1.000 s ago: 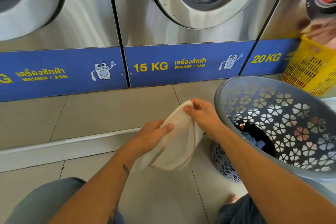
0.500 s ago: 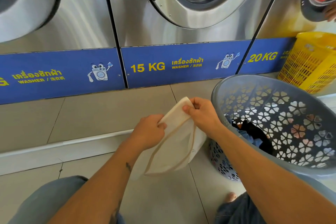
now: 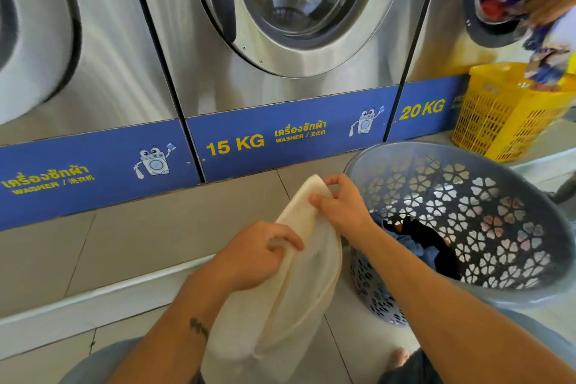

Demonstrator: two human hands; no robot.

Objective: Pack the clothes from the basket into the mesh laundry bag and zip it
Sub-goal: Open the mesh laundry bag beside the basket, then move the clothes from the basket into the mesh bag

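Blue "15 KG WASHER" panel (image 3: 296, 154), mesh bag (image 3: 311, 274)

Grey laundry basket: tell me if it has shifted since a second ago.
No. The grey laundry basket still sits with its far rim at the bottom edge of the blue panel; only the camera shifted.

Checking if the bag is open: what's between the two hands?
Head view: a folded cream stretch of the mesh laundry bag spans from the left hand to the right hand; both pinch it.
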